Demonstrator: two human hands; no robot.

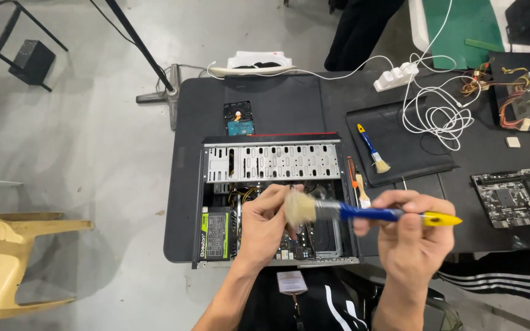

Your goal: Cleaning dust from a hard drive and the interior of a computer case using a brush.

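Note:
An open desktop computer case lies on its side on a black table, showing its drive cage, cables and power supply. My right hand grips a paintbrush with a blue and yellow handle, held level above the case. My left hand touches the pale bristles with its fingertips.
A hard drive lies behind the case. A smaller brush rests on a black mat, another beside the case. A power strip with white cables, a motherboard, a wired part. Yellow chair at left.

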